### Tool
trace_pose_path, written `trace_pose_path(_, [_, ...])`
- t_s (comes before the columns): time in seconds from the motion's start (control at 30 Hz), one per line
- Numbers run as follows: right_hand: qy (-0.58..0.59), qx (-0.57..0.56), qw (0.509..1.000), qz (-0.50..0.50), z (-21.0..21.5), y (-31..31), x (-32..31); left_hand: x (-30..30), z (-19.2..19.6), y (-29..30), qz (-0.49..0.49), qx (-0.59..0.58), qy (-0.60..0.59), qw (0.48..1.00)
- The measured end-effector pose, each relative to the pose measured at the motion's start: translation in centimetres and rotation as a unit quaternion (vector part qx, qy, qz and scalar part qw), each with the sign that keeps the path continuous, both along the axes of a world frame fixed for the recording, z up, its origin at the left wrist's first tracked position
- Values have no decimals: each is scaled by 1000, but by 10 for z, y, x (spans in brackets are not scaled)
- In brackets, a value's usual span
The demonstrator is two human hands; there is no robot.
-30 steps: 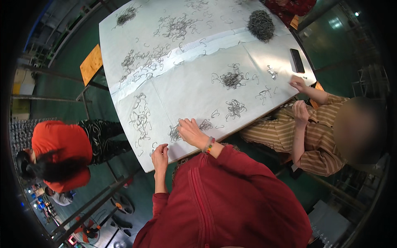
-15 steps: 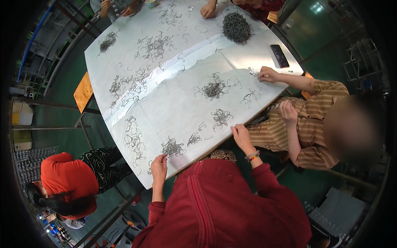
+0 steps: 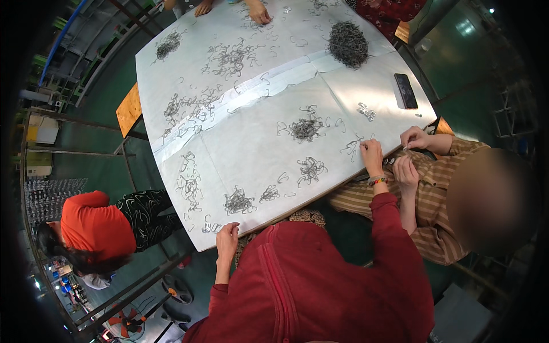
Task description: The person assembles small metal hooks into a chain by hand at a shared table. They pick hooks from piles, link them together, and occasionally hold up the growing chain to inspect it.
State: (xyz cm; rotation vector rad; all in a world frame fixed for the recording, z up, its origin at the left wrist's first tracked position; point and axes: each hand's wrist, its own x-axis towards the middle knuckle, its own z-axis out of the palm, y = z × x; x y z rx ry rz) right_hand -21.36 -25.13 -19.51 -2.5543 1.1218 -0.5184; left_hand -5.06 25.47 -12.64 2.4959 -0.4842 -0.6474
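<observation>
My left hand (image 3: 227,240) is at the table's front edge, thumb and fingertips pinched together. Whatever lies between them is too small to make out. Just beyond it sits a dense pile of thin grey wire hooks (image 3: 238,201), with a smaller heap of hooks (image 3: 269,194) to its right. Reaching out to the right, my right hand (image 3: 372,155) has its bent fingers drawn together over a few scattered hooks (image 3: 350,148). Its fingertips partly hide what they touch. Another heap of hooks (image 3: 311,170) lies between my two hands.
A large dark mound of hooks (image 3: 348,44) and a black phone (image 3: 405,91) are on the paper-covered table (image 3: 257,134). Small shiny pieces (image 3: 366,112) lie near the right edge. A striped-shirted co-worker (image 3: 426,177) sits close on my right. Another co-worker's hand (image 3: 258,11) works at the far side.
My right hand has moved right along the edge to the scattered hooks. My left hand has drawn back from the pile. The neighbour's hand has left the shiny pieces for their lap.
</observation>
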Motion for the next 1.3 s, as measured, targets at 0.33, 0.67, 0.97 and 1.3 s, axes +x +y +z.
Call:
trace_pose_path(0.33, [136, 226, 952, -153, -11, -9, 35, -16, -11, -9, 14, -14, 16, 1000])
trace_pose_path(0.67, [-233, 556, 769, -212, 10, -31, 2, 3, -4, -6, 9, -1, -16, 1000])
trace_pose_path(0.97, [-222, 568, 784, 115, 95, 81, 59, 13, 9, -47, 89, -157, 218, 959])
trace_pose_path(1.3, [-237, 539, 759, 276, 99, 249, 114, 30, 58, -93, 45, -301, 406, 862])
